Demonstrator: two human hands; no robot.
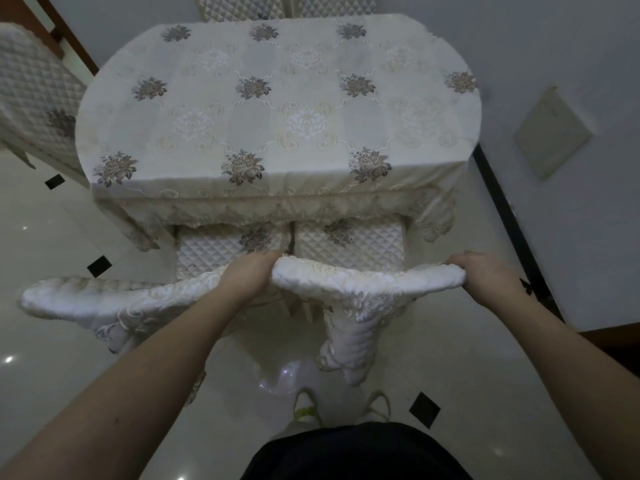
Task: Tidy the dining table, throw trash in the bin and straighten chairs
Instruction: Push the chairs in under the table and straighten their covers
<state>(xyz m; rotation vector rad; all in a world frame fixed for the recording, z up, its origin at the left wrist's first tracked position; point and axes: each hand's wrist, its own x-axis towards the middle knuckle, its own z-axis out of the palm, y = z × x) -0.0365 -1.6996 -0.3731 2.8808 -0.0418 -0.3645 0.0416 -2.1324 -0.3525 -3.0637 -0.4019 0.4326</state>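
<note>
The desk [277, 109] wears a cream tablecloth with grey-brown embroidered flowers and a lace hem that hangs over its near edge. Two chairs in white quilted covers stand side by side at that near edge, their seats tucked partly under the hanging lace. The right-hand chair [367, 282] has a padded, cream-embroidered top rail, and both hands are on it: the left hand [249, 275] grips the rail's left end with fingers curled over the far side, and the right hand [485, 273] grips the rail's right end the same way, so each grip is closed round the chair back. The left-hand chair [104, 299] stands just beside it, its top rail touching the left hand's wrist area; whether the two rails themselves touch is hidden by the hand. A third quilted chair [34, 98] stands at the desk's left edge, and the tops of two more show beyond the far edge. A pale square panel [552, 133] sits on the grey wall right of the desk. Below, white shoes with yellow-green laces [306, 407] stand on a glossy white tiled floor with small black diamond insets
</note>
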